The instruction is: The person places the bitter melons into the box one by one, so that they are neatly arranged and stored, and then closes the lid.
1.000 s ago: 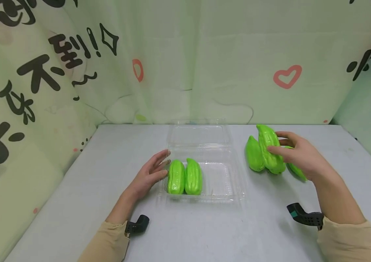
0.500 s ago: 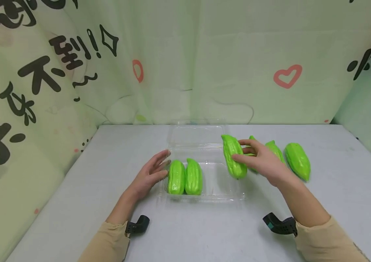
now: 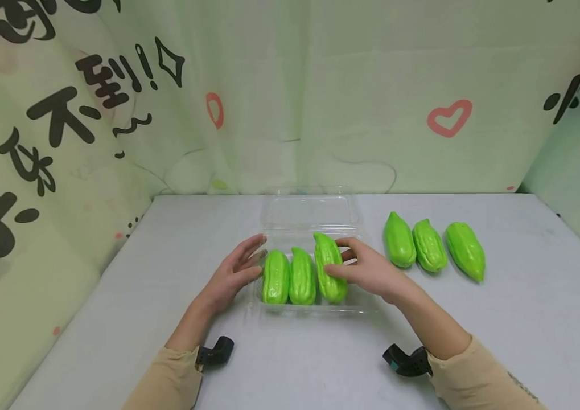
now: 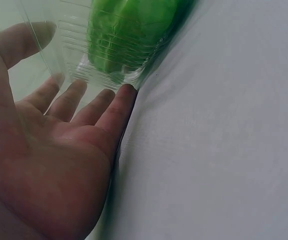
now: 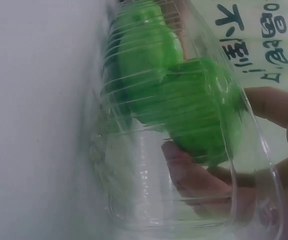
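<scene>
My right hand [image 3: 366,269] pinches a glossy, ridged bitter melon [image 3: 328,267] between thumb and fingers, its pointed end up and tilted to the left. It is held in the right part of a clear plastic box [image 3: 363,304]. Two more bitter melons lie side by side in the box, one at the left wall [image 3: 275,277] and one beside it [image 3: 302,277]. In the right wrist view the held melon [image 5: 203,110] shows through the box wall. My left hand [image 3: 235,270] rests with extended fingers [image 4: 116,112] at the box's left side.
Three bitter melons lie in a row on the white table [image 3: 300,364] to the right: a left one [image 3: 399,240], a middle one [image 3: 430,246] and a right one [image 3: 465,251]. Behind the box its clear lid [image 3: 311,212] lies open. A printed curtain [image 3: 361,97] borders the table.
My right hand has carried the bitter melon leftward from the group on the right, and lowered it into the box beside the other two. My left hand has stayed put.
</scene>
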`<state>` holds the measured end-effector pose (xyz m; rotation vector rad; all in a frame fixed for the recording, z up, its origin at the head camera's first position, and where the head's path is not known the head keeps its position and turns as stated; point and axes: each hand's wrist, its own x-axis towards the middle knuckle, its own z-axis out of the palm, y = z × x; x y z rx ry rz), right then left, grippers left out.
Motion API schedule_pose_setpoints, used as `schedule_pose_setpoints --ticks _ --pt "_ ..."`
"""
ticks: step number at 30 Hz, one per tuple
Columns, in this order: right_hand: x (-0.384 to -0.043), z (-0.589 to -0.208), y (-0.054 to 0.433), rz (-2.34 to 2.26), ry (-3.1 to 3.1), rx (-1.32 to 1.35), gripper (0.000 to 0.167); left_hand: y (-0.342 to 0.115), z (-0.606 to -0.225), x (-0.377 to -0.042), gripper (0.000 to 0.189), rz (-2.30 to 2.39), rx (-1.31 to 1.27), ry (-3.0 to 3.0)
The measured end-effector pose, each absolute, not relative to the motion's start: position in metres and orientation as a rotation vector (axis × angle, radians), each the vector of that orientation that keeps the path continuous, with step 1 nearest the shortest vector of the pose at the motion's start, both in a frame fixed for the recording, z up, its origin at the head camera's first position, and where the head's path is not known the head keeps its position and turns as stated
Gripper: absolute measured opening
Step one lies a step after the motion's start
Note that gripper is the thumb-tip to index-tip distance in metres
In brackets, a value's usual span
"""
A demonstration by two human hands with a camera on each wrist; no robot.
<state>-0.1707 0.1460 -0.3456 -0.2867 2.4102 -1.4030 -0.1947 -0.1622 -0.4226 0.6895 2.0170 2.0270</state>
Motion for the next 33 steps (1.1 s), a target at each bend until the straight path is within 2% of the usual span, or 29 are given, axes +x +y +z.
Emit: schedule_pose_setpoints --ticks 15,33 --pt "-0.166 -0.342 0.144 -1.257 2.455 -0.294 0.077 -0.162 -0.423 -0.195 0.069 2.025 0.695 2.013" --pt "-0.162 -0.336 0.149 -1.307 2.384 -0.324 0.073 -0.162 -0.423 -0.196 0.070 2.029 0.702 2.005"
